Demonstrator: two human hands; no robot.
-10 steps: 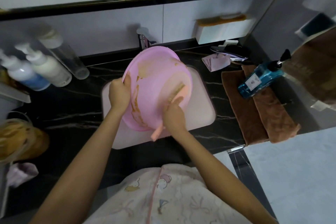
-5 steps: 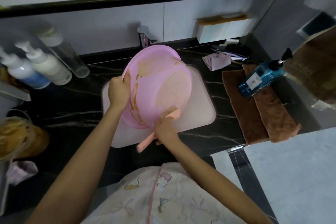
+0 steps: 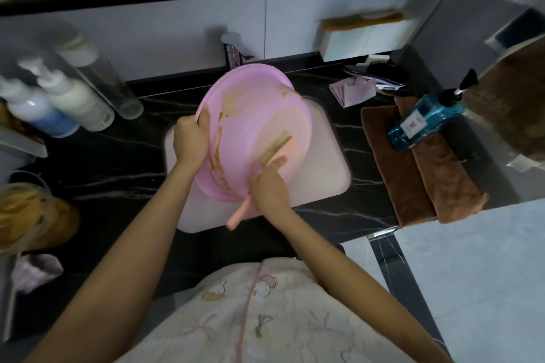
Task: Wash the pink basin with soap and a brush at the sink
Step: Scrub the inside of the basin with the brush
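The pink basin (image 3: 250,121) is tilted over the white sink (image 3: 324,162), its inside streaked with brown grime along the left wall and upper rim. My left hand (image 3: 190,141) grips the basin's left rim. My right hand (image 3: 269,186) holds a salmon-pink brush (image 3: 277,147); its bristle head lies against the basin's right inner wall, and the handle end sticks out below my hand toward the sink's front edge.
A tap (image 3: 234,50) stands behind the basin. A blue pump bottle (image 3: 427,121) lies on brown towels (image 3: 413,174) to the right. Pump bottles (image 3: 67,103) stand at the left. A hairbrush (image 3: 377,74) and a folded pink cloth (image 3: 352,91) lie at the back right.
My right hand has pushed the brush from the basin's lower rim back up onto its right inner wall. My left hand keeps its hold on the rim.
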